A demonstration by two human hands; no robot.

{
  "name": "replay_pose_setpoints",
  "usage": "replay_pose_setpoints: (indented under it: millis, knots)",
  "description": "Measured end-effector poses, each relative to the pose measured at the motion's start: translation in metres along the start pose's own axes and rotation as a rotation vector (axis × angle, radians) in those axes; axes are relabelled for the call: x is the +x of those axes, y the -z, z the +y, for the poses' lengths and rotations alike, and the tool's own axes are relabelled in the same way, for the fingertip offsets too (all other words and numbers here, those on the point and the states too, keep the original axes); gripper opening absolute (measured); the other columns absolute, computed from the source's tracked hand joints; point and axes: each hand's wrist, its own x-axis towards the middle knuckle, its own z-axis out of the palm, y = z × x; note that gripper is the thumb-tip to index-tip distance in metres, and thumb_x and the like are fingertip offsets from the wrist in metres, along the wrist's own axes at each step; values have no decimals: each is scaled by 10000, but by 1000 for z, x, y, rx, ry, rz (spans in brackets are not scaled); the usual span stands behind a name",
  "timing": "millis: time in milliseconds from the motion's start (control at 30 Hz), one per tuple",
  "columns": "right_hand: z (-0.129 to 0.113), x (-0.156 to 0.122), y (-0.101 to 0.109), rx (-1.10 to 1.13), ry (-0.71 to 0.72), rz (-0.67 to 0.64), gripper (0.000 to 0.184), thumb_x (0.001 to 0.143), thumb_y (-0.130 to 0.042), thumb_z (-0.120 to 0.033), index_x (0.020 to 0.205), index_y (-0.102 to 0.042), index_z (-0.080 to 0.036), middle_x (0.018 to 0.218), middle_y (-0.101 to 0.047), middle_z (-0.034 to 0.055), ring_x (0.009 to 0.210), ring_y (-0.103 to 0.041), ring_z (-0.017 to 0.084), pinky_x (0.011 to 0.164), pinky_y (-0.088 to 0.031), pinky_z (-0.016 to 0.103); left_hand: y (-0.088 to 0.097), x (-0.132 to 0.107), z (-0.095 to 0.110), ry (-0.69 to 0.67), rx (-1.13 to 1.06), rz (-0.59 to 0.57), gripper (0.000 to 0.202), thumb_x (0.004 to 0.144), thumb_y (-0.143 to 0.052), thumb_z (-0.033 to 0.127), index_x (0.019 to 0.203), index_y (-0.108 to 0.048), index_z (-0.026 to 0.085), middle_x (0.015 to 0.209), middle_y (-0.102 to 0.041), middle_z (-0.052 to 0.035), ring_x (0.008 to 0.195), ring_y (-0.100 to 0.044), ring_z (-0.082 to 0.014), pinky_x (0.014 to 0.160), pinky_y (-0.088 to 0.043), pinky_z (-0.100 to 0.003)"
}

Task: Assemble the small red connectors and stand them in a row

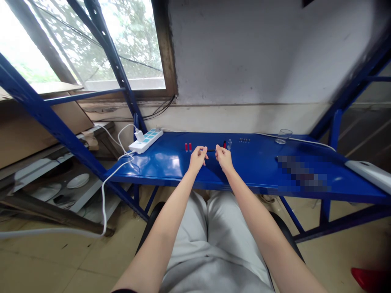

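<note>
My left hand pinches one end of a short, thin dark rod held level above the blue table. At its other end are the closed fingertips of my right hand. What kind of rod it is, I cannot make out. Just behind my right hand are a small red-and-black piece and a small clear piece. Two short red tubes stand side by side beyond my left hand. Farther right, several tiny metal-looking pieces sit in a row.
A white power strip with a plug and cable lies at the table's left end. Toward the back right stands a clear glass. A blurred-out dark object lies on the right, near a white panel. Blue frame posts rise at both sides.
</note>
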Motion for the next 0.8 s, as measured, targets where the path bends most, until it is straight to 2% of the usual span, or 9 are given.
replay_pose_setpoints:
  millis: [133, 233, 300, 367, 600, 800]
  knots:
    - [0, 0, 0, 7, -5, 11, 506, 753, -448, -641, 509, -402, -199, 427, -351, -42, 405, -319, 79, 414, -276, 230, 0, -1, -2, -24, 67, -15, 431, 829, -373, 547, 636, -429, 166, 532, -544, 29, 325, -423, -33, 378, -322, -166]
    - [-1, 0, 0, 15, -3, 4, 503, 755, -454, -634, 509, -404, -198, 428, -343, -45, 403, -312, 77, 415, -273, 230, 0, -1, -1, -23, 36, 2, 383, 834, -376, 532, 716, -448, 175, 561, -550, 40, 325, -420, -32, 371, -318, -165]
    - [-1, 0, 0, 14, -2, 5, 504, 755, -451, -636, 510, -406, -198, 426, -343, -45, 403, -311, 77, 415, -272, 230, 0, -1, 0, -27, 9, -14, 330, 816, -432, 516, 834, -472, 189, 599, -561, 48, 332, -425, -33, 366, -317, -166]
    - [0, 0, 0, 5, 1, 9, 510, 753, -447, -643, 507, -402, -198, 422, -345, -44, 403, -312, 78, 416, -272, 229, 0, -1, -1, -29, 11, -44, 315, 800, -472, 498, 874, -479, 192, 605, -558, 51, 336, -426, -33, 367, -319, -168]
    - [1, 0, 0, -47, 26, -17, 514, 758, -441, -639, 496, -404, -199, 406, -346, -39, 412, -321, 86, 420, -274, 231, 0, -1, -5, -47, 83, -74, 298, 850, -392, 471, 765, -443, 190, 563, -531, 60, 335, -423, -33, 403, -342, -169]
    - [-1, -1, -1, -36, 28, -27, 511, 757, -447, -634, 490, -402, -201, 417, -352, -36, 415, -319, 87, 420, -277, 234, -2, -1, -4, -29, 115, -58, 397, 861, -328, 517, 668, -415, 181, 552, -542, 45, 334, -428, -40, 421, -355, -181]
